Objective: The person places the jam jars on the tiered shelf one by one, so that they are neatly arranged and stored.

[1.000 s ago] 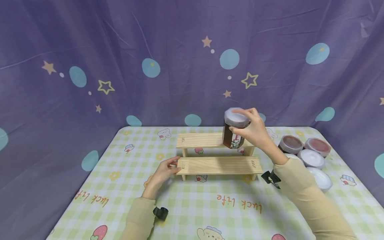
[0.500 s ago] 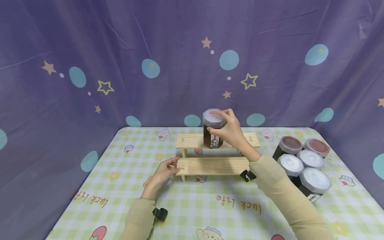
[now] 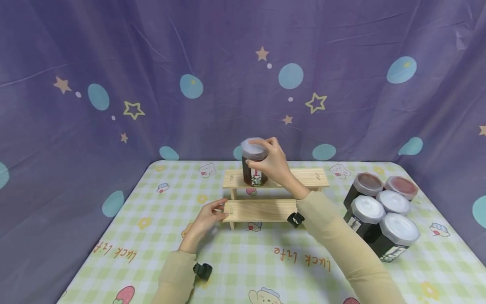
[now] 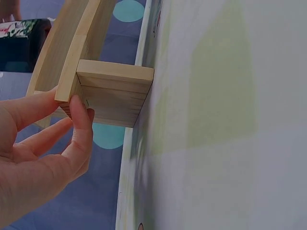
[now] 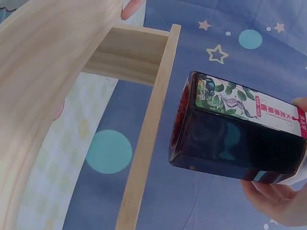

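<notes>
My right hand [image 3: 276,164] grips a dark jar [image 3: 248,172] by its whitish lid, over the left part of the upper board of a two-tier wooden shelf [image 3: 262,209]. In the right wrist view the jar [image 5: 240,136] shows a printed label and dark red contents. A gap appears there between its base and the upper board [image 5: 148,129]. At the lower board's left end, my left hand [image 3: 206,216] pinches the corner. The left wrist view shows the thumb and fingers of that hand [image 4: 43,158] on the wood [image 4: 67,72].
Several similar jars [image 3: 367,209] stand grouped on the right of the table, some with white lids, others brownish or reddish on top. A green checked cloth [image 3: 152,253] covers the table. Behind it hangs a purple-blue curtain [image 3: 235,114] with stars and balloons.
My right hand has carried the jar leftward, from above the upper board's right part to above its left part. The left hand has stayed at the lower board's end.
</notes>
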Tool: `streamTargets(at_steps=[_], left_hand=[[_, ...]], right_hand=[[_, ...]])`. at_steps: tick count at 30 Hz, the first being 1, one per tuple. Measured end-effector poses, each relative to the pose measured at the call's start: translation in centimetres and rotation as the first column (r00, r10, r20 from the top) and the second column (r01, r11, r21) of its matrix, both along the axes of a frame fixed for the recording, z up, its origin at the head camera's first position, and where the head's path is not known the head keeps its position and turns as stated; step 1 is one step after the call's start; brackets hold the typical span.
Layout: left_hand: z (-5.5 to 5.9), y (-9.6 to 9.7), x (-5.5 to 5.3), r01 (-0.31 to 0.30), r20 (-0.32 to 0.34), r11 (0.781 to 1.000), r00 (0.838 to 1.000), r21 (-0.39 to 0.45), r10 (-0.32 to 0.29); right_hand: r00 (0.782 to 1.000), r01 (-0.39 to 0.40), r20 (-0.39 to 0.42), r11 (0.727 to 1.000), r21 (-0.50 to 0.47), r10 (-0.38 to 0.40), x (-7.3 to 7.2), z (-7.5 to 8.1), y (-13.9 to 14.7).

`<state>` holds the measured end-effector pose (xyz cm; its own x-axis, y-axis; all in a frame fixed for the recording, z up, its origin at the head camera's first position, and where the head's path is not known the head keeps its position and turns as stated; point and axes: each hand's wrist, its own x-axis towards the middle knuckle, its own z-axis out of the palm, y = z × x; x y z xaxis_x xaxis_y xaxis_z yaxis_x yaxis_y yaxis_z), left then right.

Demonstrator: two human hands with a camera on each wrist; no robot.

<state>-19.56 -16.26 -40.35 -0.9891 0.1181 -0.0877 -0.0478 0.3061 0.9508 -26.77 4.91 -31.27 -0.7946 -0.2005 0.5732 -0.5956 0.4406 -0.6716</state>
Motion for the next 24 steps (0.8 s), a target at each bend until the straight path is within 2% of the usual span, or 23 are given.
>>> streamTargets(at_steps=[9,24], left_hand=[[-0.6,-0.2,-0.7,0.001,0.02,1.0,1.0,0.028,-0.001],[-0.2,0.0,-0.2,0.01,-0.007,1.0,1.0,0.008,-0.01]], right_hand=[[1.0,0.024,0.008,1.0,-0.007,-0.024,-0.7,0.0,-1.3],[0.998,0.057,0.009,0.998,0.035,-0.057,-1.3,-0.6,-2.5]])
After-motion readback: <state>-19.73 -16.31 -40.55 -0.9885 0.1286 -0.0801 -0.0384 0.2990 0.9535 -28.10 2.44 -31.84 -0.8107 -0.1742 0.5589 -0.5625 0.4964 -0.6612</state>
